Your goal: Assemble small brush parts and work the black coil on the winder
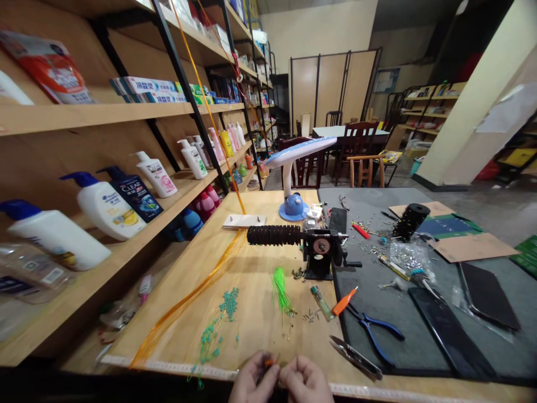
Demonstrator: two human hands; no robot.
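Note:
At the table's front edge, my left hand [253,380] is closed in a pinch around a small orange piece [269,362], too small to name. My right hand [305,382] meets it, thumb and fingers pressed together; what they hold, if anything, is hidden. Beyond the hands lie a bundle of bright green strands [282,292] and small metal bits [311,317]. Teal knotted loops [212,338] are to the left. Thread snips [354,356] rest to the right, near blue-handled pliers [377,333].
A black hand-cranked winder [319,252] with a dark coil [274,235] stands mid-table. Orange strands [184,299] run from a pale bar [244,220] to the front left edge. A blue-white lamp [289,190] stands behind. Shelves [184,187] of bottles line the left; a dark mat [377,268] covers the right.

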